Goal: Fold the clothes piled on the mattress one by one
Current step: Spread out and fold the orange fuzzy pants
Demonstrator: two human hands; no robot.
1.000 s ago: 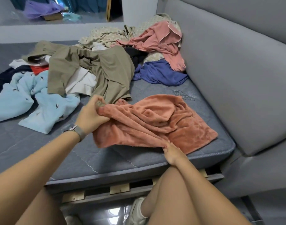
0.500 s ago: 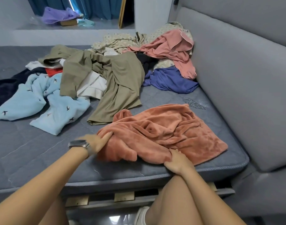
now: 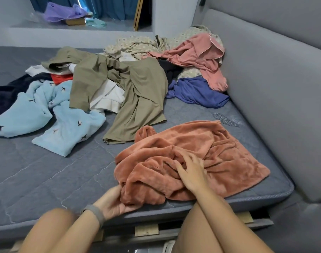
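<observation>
Head view is showing the plush, rumpled orange fleece garment (image 3: 219, 152) lying at the quilted grey mattress's (image 3: 46, 179) near edge, left hand (image 3: 116, 201) gripping its bunched corner, right hand (image 3: 191, 169) pressing loosely spread fingers on top.

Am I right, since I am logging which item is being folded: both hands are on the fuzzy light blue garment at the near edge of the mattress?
Not quite. Both the left hand and right hand are on the fuzzy rust-orange garment at the near edge of the mattress, as the head view shows. The light blue garment lies untouched further left.
</observation>
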